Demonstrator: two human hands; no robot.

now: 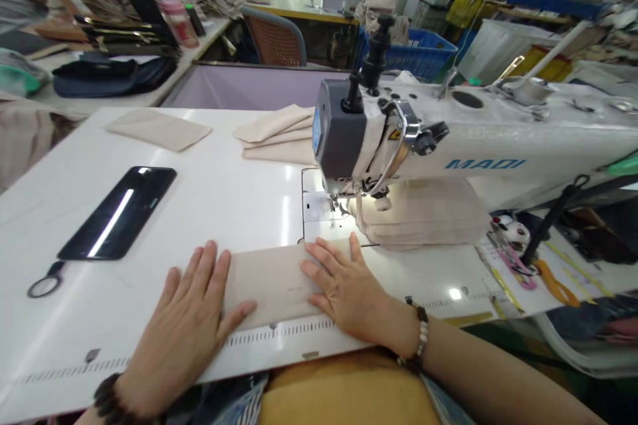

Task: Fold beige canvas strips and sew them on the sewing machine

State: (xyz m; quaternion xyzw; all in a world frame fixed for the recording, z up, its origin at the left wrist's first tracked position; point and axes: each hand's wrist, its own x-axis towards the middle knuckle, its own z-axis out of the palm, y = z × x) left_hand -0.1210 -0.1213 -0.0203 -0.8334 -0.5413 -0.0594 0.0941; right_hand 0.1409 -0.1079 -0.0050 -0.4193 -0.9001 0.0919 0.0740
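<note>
A beige fabric piece lies flat near the front edge of the white sewing table. Over its left end rests my left hand, fingers outstretched and thumb on the cloth. My right hand lies on the right end with its fingers spread. Just beyond the right fingertips is the needle area of the sewing machine. Under the machine arm sits a stack of beige fabric pieces. Behind the needle plate is a folded beige fabric pile, and a single beige piece lies farther left.
A black phone with a ring strap lies to the left. Orange-handled scissors and small tools are at the right. A ruler scale runs along the table's front. Behind stand a chair and a blue crate.
</note>
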